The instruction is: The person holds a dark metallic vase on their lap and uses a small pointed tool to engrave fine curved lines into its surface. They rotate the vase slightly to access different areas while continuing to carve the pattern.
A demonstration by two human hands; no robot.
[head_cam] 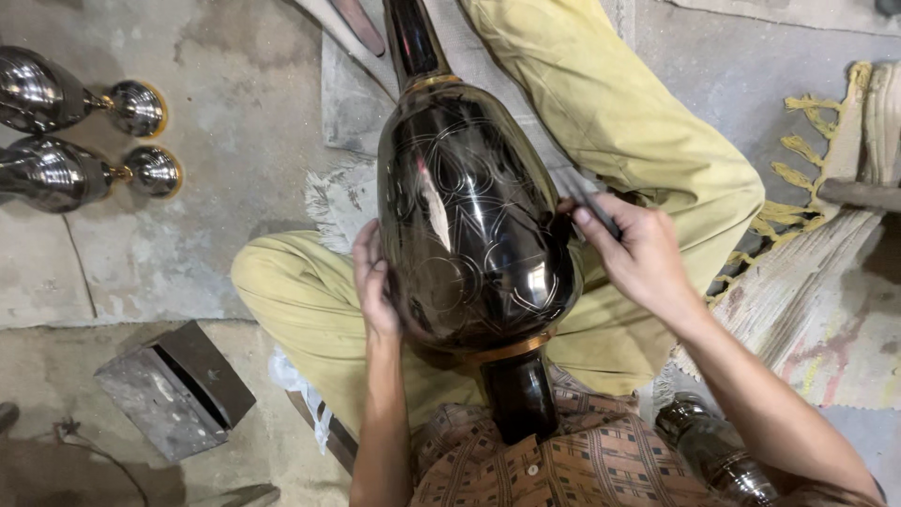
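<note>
The left hand [374, 282] lies flat and open against the left flank of a large dark metal vase [469, 225], fingers spread along the curve, steadying rather than clasping it. The right hand [638, 253] is closed in a pinch on a thin engraving tool [584, 195], its tip meeting the vase's right shoulder. The vase lies lengthwise between both hands across the person's lap, its neck pointing away and its foot pressed toward the checked shirt [572, 465]; fine engraved lines cover its polished body. Beneath it are crossed legs in yellow trousers [657, 113]. Well left of the left hand, two polished goblets [84, 136] lie on the concrete floor [235, 94], and a grey metal block [174, 390] sits nearer. Right of the right hand lies a fringed woven mat [826, 272].
</note>
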